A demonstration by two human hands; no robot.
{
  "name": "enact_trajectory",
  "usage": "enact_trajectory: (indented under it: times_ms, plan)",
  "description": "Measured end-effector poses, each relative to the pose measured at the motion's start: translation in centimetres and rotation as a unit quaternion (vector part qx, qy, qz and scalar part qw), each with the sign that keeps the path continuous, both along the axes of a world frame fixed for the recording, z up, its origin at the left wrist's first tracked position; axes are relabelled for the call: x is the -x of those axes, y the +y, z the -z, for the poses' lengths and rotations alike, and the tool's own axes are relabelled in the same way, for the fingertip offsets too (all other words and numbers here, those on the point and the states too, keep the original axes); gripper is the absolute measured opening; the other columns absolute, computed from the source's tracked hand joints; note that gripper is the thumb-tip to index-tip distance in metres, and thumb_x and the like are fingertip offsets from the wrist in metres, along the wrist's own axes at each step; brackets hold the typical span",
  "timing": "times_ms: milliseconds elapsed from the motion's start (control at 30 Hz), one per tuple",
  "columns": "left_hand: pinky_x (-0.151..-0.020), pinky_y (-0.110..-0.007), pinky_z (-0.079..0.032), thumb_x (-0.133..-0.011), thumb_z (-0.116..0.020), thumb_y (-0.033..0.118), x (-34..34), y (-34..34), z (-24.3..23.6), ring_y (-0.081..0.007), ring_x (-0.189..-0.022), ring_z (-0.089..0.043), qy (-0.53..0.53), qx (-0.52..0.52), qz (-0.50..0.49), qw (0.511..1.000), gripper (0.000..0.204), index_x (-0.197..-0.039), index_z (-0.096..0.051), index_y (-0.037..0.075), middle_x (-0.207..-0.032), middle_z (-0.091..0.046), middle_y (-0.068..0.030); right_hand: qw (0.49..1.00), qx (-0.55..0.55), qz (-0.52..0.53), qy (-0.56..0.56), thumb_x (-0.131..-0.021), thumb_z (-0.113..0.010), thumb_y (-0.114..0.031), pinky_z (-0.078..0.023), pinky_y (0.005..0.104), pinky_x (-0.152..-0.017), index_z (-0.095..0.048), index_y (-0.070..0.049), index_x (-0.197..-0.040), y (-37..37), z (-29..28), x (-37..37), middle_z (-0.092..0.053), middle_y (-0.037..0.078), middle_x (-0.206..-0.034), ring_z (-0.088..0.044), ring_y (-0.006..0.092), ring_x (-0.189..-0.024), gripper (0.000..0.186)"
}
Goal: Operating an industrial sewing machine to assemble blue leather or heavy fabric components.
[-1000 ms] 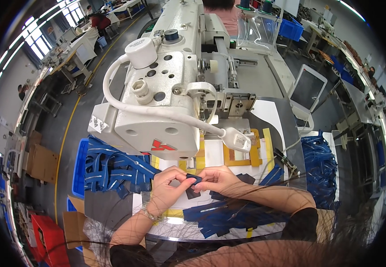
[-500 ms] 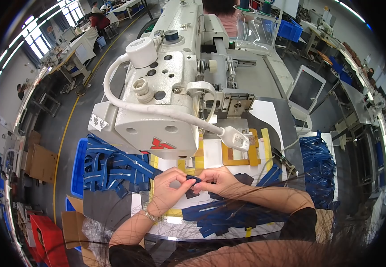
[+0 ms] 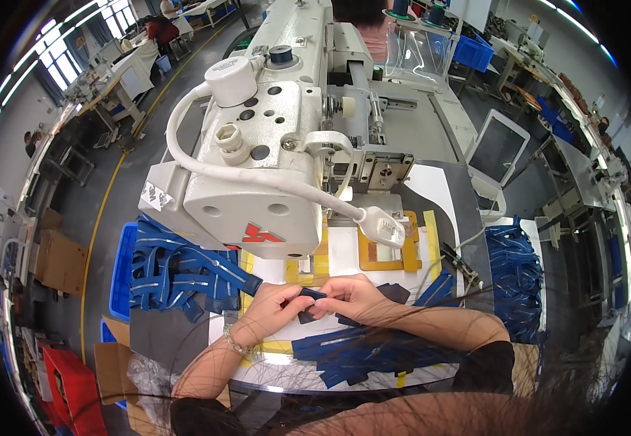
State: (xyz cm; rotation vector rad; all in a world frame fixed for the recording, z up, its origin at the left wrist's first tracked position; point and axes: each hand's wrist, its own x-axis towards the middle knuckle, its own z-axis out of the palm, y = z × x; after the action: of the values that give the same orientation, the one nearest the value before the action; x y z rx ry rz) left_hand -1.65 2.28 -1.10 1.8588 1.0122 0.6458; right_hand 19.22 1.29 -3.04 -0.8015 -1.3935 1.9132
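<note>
On your left lies a heap of blue zipper tapes, flat, limp strips crossing one another with thin silvery lines along them. Your left hand has its thumb and fingers clamped on the near-left part of a small, narrow dark navy fabric piece; a bracelet circles that wrist. The piece sits between your two hands, just in front of the glossy white sewing machine with its rounded corners and thick, smooth white cable. Your right hand pinches the piece's other side between thumb and fingers. Below your hands, more blue zipper strips lie overlapped in a fan. Beyond your right hand is a flat, amber-coloured frame with squared corners, and at far right a dense, stringy blue bundle.

The tabletop is dark grey, partly covered by a white sheet edged in places with yellow tape. Around you, left to right: a red bin, a cardboard box, a grey floor with a yellow line, someone in pink behind the machine, and a white-framed screen.
</note>
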Motion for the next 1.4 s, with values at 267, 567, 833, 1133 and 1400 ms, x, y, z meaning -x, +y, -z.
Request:
enact_trajectory:
  times_ms: [267, 567, 833, 1133, 1400]
  plan:
    - [-0.044, -0.029, -0.037, -0.082, -0.065, 0.022, -0.1, -0.1, -0.3, -0.0225, -0.044, -0.05, 0.029, -0.073, -0.008, 0.997, 0.027, -0.064, -0.056, 0.003, -0.054, -0.052, -0.0106, 1.0, 0.0, -0.007, 0.008, -0.09, -0.056, -0.007, -0.053, 0.026, -0.078, -0.058, 0.005, -0.092, 0.0, 0.5, 0.1, -0.066, 0.012, -0.088, -0.065, 0.0149, -0.083, 0.012]
    - [-0.043, -0.03, -0.037, -0.082, -0.064, 0.021, 0.1, -0.1, -0.1, -0.0223, -0.042, -0.05, 0.03, -0.079, 0.002, 0.996, 0.027, -0.063, -0.056, 0.004, -0.052, -0.051, -0.0103, 1.0, -0.007, -0.021, 0.009, -0.09, -0.056, -0.006, -0.053, 0.0264, -0.077, -0.058, 0.005, -0.092, 0.0, 0.2, 0.1, -0.066, 0.012, -0.087, -0.065, 0.0157, -0.082, 0.011]
    - [-0.044, -0.028, -0.04, -0.084, -0.061, 0.018, 0.1, -0.3, 1.2, -0.0203, -0.046, -0.056, -0.017, -0.047, 0.009, 0.999, 0.019, -0.071, -0.062, 0.005, -0.055, -0.057, -0.0084, 0.999, -0.003, -0.033, 0.009, -0.089, -0.056, -0.004, -0.053, 0.0268, -0.076, -0.058, 0.005, -0.092, 0.0, -0.1, 0.1, -0.066, 0.013, -0.087, -0.065, 0.0155, -0.082, 0.01]
    - [-0.045, -0.027, -0.039, -0.086, -0.058, 0.017, -0.1, -0.6, 0.7, -0.0185, -0.046, -0.055, -0.031, -0.019, 0.025, 0.999, 0.017, -0.076, -0.064, 0.005, -0.057, -0.058, -0.0077, 0.999, -0.026, -0.034, -0.001, -0.09, -0.056, -0.01, -0.053, 0.025, -0.07, -0.057, 0.005, -0.086, -0.2, 0.0, 0.1, -0.066, 0.011, -0.082, -0.065, 0.0134, -0.077, 0.016]
    - [-0.044, -0.033, -0.037, -0.083, -0.06, 0.019, 0.4, -0.4, 0.0, -0.0274, -0.046, -0.049, 0.017, -0.045, 0.162, 0.986, 0.024, -0.064, -0.056, 0.005, -0.053, -0.05, -0.0115, 0.93, -0.264, -0.109, -0.231, -0.085, -0.062, -0.015, -0.047, 0.028, -0.057, -0.059, 0.0, -0.081, 0.3, -3.1, -0.4, -0.061, 0.01, -0.066, -0.06, 0.0154, -0.058, 0.016]
